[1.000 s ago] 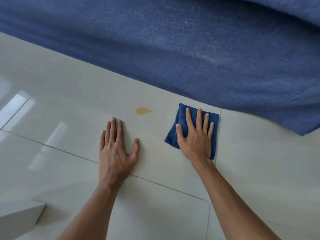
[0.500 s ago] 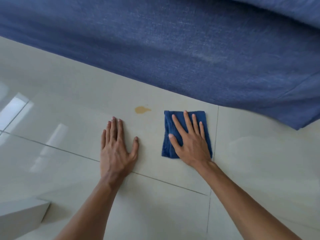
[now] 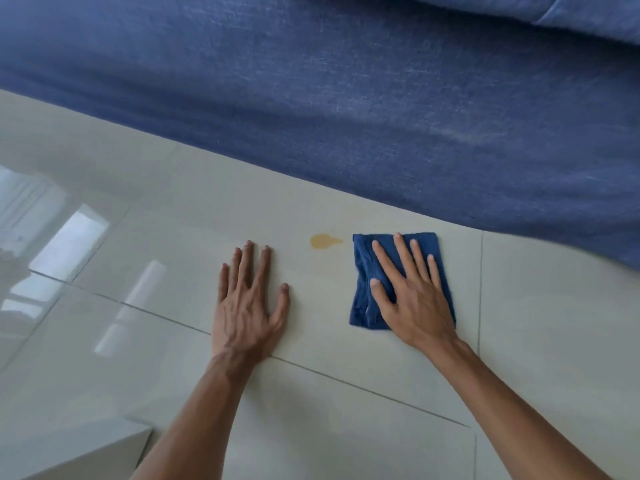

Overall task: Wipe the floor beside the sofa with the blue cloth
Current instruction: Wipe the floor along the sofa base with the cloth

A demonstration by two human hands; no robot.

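A folded blue cloth (image 3: 363,282) lies flat on the pale tiled floor (image 3: 554,323), just in front of the blue sofa (image 3: 346,98). My right hand (image 3: 412,292) presses down on the cloth, palm flat, fingers spread. A small yellow-brown spill (image 3: 323,241) sits on the tile immediately left of the cloth's upper corner, a narrow gap apart. My left hand (image 3: 247,303) rests flat on the bare floor to the left of the spill, fingers apart, holding nothing.
The sofa's fabric front runs diagonally across the top, its corner ending at the right edge. A pale grey box-like corner (image 3: 86,448) stands at the bottom left. Grout lines cross the glossy floor, which reflects a window at the left.
My right hand has slid the cloth leftward toward the spill and turned it squarer. The left hand has stayed planted on the floor.
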